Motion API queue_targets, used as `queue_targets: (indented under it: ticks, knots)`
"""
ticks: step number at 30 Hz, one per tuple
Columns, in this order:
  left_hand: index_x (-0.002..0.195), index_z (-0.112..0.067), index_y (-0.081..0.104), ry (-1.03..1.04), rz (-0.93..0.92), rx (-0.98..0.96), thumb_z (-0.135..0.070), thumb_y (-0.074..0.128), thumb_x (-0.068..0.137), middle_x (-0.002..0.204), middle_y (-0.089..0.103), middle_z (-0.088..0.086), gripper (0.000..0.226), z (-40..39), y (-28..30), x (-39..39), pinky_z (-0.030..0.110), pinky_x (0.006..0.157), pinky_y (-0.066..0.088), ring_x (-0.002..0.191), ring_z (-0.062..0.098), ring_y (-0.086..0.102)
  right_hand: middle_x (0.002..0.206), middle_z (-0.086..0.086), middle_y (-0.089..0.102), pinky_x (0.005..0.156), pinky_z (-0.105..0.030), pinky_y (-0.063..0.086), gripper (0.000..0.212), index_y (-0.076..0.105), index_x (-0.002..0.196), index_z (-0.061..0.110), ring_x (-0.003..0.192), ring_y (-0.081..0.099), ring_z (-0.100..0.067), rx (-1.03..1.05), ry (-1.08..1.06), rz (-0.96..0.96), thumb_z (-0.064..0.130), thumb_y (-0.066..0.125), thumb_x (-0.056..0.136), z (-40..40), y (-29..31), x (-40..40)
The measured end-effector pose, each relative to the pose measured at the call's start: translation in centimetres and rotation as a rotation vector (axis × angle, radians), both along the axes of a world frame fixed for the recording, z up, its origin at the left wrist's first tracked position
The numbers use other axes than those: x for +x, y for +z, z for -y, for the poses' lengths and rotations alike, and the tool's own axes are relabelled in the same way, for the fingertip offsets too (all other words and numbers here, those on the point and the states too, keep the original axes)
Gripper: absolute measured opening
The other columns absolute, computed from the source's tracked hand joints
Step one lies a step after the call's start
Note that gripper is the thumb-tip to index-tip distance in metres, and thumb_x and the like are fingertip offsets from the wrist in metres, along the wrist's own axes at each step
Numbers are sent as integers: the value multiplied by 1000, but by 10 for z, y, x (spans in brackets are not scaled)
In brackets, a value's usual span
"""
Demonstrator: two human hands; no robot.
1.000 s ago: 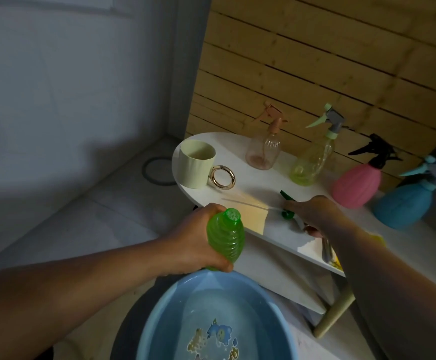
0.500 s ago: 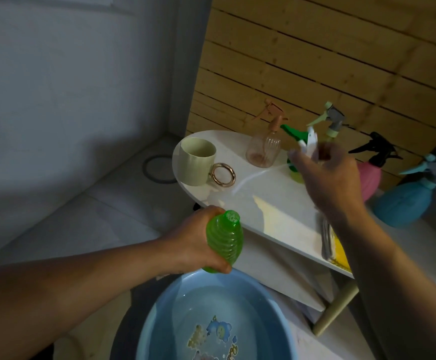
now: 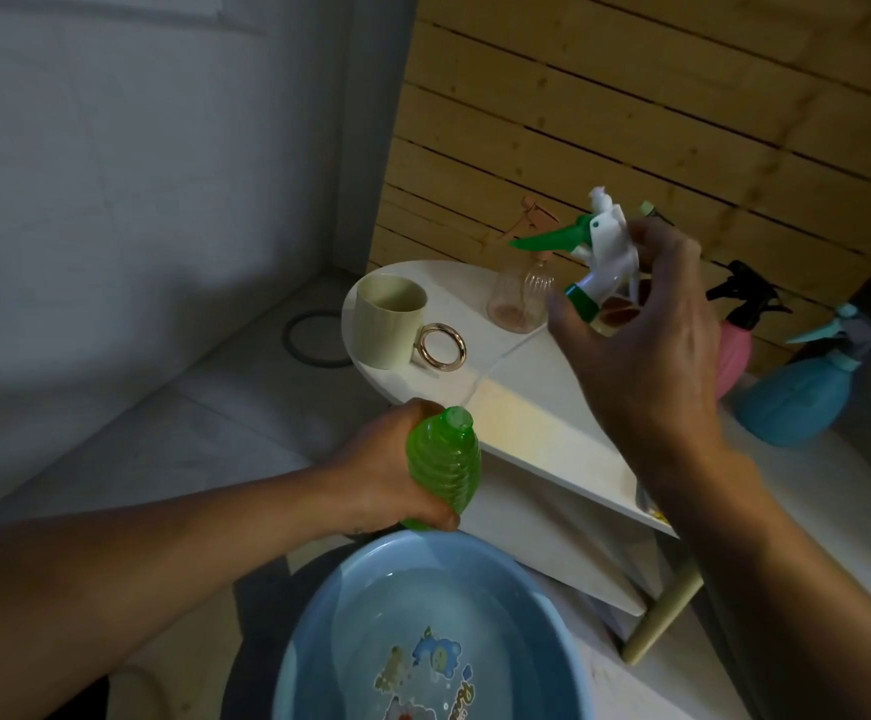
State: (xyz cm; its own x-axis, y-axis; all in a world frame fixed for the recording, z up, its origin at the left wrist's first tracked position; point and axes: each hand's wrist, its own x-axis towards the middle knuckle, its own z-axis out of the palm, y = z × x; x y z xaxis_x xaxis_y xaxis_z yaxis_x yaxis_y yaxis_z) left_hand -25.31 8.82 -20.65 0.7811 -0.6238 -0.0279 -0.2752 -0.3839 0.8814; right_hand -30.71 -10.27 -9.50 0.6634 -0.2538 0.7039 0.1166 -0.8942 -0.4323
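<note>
My left hand clamps the uncapped green bottle off the tabletop's near edge. My right hand pinches the spray head, not yet fitted.

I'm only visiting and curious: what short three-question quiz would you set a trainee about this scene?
1. The left hand grips: A the mug, B the green bottle, C the pink sprayer?
2. True or false: the bottle has no spray head on it.
3. Fill in: the right hand holds the spray head above the white ____.
Key: 1 B. 2 true. 3 table.
</note>
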Motion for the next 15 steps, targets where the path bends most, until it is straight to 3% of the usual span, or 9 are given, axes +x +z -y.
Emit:
queue_targets:
  ticks: [3,7,10,13,15]
  knots:
    - [123,-28,57,-17,24,0,-15,99,58,109,66,-10,79,0,-1,-1,33,85,60,100,7,66,136,-2,56,80,-14,52,70,37,139,23,108,60,-6,-19,81,16,38,78,85,-5,-6,-6]
    - [121,-29,58,-15,48,-12,-19,100,55,108,67,-10,79,0,-2,-3,34,85,59,99,6,66,131,15,50,87,-11,51,71,38,136,31,107,56,10,-3,271,-62,36,81,79,-12,-15,-20]
    - [121,-30,58,-2,64,-19,-20,101,54,107,67,-11,80,1,-3,-4,25,80,57,97,2,65,133,18,52,91,-12,48,80,38,133,45,113,56,5,50,413,-190,24,88,75,-14,-22,-29]
    - [117,-30,60,-19,28,-46,-14,100,55,105,68,-10,76,3,-4,-7,12,69,52,92,-1,66,141,15,52,95,-17,50,85,40,137,48,117,57,-2,26,474,-316,20,90,74,-12,-31,-34]
    - [113,-30,62,-47,9,-51,-12,100,56,104,69,-11,71,4,-3,-12,12,70,53,91,-3,66,140,15,53,95,-18,50,86,41,136,50,115,58,-3,24,470,-358,18,90,73,-10,-36,-38]
